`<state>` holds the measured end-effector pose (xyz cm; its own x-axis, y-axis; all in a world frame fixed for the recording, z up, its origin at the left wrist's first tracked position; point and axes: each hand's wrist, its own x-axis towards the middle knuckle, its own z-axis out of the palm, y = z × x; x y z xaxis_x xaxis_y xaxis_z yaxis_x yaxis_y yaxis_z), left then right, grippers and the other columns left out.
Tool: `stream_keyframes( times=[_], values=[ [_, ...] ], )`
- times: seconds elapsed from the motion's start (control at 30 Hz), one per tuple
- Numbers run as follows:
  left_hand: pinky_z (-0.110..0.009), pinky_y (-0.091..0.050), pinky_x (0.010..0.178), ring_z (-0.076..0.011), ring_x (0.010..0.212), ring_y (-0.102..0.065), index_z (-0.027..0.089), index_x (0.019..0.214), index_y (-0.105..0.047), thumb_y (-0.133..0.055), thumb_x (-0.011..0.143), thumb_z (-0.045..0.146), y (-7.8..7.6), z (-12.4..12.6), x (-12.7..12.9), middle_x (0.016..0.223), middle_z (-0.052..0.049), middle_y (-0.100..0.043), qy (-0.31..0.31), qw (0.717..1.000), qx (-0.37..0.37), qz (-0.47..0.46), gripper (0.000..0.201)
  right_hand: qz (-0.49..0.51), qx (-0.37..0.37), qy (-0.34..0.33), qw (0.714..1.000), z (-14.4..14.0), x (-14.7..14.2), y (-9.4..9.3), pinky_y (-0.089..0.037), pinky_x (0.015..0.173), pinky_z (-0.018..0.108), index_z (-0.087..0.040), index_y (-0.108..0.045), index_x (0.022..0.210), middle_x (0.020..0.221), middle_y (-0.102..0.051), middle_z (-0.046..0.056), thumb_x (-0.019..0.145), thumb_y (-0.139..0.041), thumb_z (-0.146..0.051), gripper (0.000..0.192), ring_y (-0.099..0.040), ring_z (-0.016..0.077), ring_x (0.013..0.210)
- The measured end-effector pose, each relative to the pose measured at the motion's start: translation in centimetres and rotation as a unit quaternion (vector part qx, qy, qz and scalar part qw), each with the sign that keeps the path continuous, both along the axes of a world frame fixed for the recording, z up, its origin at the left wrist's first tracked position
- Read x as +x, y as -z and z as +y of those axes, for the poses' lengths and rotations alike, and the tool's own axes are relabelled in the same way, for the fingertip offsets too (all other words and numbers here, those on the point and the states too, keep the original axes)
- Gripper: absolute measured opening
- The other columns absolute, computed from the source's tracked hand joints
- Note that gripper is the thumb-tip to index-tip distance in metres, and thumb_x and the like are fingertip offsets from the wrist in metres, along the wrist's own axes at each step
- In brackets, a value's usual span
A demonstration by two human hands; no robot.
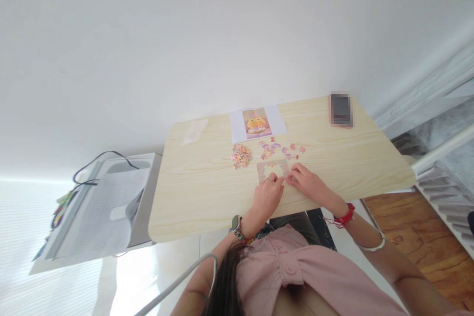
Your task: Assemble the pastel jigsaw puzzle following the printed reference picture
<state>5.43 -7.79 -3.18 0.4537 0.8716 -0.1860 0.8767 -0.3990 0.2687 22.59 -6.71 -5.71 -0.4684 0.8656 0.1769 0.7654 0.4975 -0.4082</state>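
Puzzle frame (pixel 273 170) lies flat on the table (pixel 207 192) near its front edge, partly assembled; the left hand (pixel 267 196) rests fingers-down on its near side, apparently pinning it, while the right hand (pixel 308 182) pinches at its right corner, though any piece between the fingertips is too small to make out; best to keep the frame steady and press gently; loose pieces (pixel 276 148) and a heap (pixel 241 155) lie just beyond, below the reference picture (pixel 256 123).

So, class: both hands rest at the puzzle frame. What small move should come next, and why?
Probably the right hand should reach for a loose piece beyond the frame, since the frame's middle looks unfilled and pieces lie scattered near it.
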Motion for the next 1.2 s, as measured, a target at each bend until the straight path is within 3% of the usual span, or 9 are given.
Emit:
stream_keyframes(
  times=[0.3,1.2],
  values=[
    [-0.025,-0.044,0.064,-0.0153,0.081,-0.055,0.027,0.114,-0.047,-0.028,0.09,0.028,-0.1,-0.1,0.3,0.098,-0.005,-0.051,0.018,1.0,-0.017,0.013,0.03,-0.021,0.009,-0.002,1.0,-0.1,-0.1,-0.3,-0.047,0.069,0.029,-0.018,-0.054,0.082,0.085,-0.051,0.006,0.089,-0.039,-0.028,0.019,-0.053,0.016,0.077],
    [-0.029,-0.045,0.067,-0.0174,0.081,-0.055,0.024,0.116,-0.046,-0.029,0.09,0.023,0.8,-0.4,0.6,0.092,-0.007,-0.051,0.037,0.999,0.023,0.014,0.031,-0.023,0.053,0.004,0.998,-1.2,0.1,1.1,-0.045,0.071,0.033,-0.018,-0.062,0.086,0.081,-0.057,0.008,0.089,-0.035,-0.023,0.028,-0.053,0.0188,0.077]
  ],
)
